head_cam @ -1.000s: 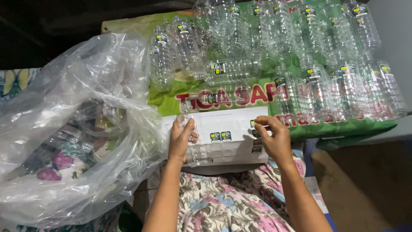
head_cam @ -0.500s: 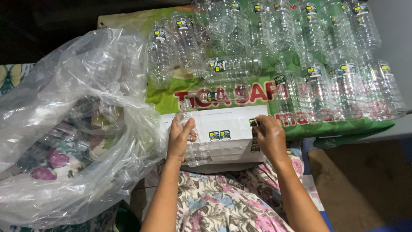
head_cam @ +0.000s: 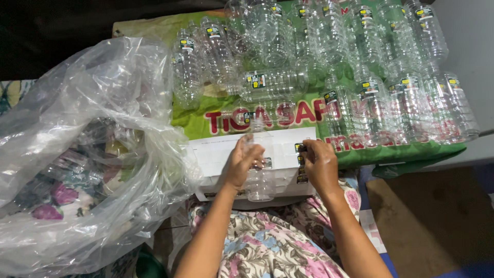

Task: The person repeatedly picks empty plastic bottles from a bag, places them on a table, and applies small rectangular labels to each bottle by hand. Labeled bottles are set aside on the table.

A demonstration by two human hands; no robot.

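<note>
Head view: my left hand grips a clear bottle over the label sheet; my right hand pinches a sticker beside it, bag crowding left.

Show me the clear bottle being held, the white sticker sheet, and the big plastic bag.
clear bottle (head_cam: 260,180): head view, on its body below the left hand.
white sticker sheet (head_cam: 216,154): head view, bare left part.
plastic bag (head_cam: 103,103): head view, crumpled upper side.

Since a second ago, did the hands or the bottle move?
Hardly. The left hand still holds the clear bottle over the white sheet; the right hand still pinches at the small stickers. The big plastic bag and bottle rows stayed.
</note>
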